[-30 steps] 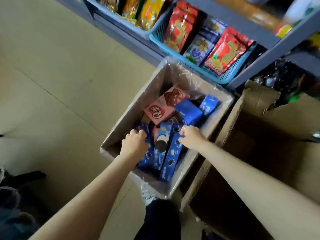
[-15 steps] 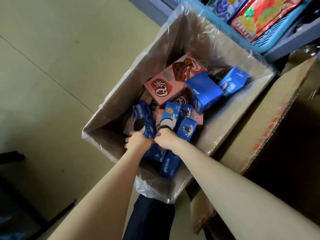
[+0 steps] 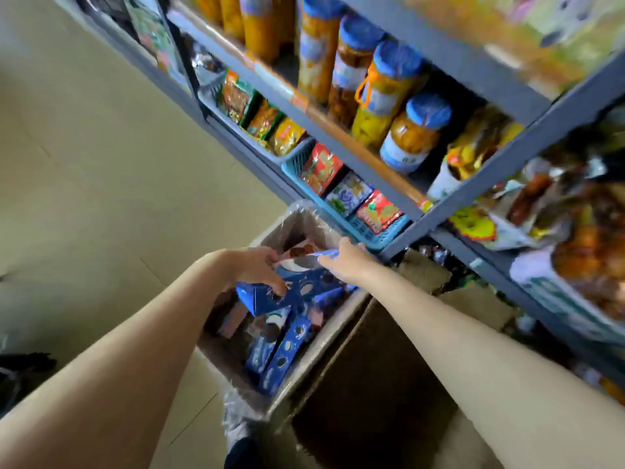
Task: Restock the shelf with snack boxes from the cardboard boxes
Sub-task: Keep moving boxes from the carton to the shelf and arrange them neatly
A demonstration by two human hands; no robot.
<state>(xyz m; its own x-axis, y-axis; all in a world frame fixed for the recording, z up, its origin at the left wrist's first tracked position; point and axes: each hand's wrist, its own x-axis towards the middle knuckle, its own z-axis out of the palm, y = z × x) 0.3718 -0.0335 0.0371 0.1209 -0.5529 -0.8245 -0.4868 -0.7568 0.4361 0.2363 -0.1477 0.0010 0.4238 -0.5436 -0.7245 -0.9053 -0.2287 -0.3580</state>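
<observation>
a grey metal shelf (image 3: 399, 204) fills the upper right, with blue-lidded jars (image 3: 416, 133) of preserved fruit on one level and snack packets in a blue basket (image 3: 358, 228) below. on the floor beside it sits a plastic-lined cardboard box (image 3: 314, 353) — blue cookie boxes (image 3: 280, 350) stand packed inside. above it, both hands hold a bundle of blue cookie boxes (image 3: 297, 289) lifted over the carton: the left hand (image 3: 257, 265) grips its near end, the right hand (image 3: 345, 262) its far end.
</observation>
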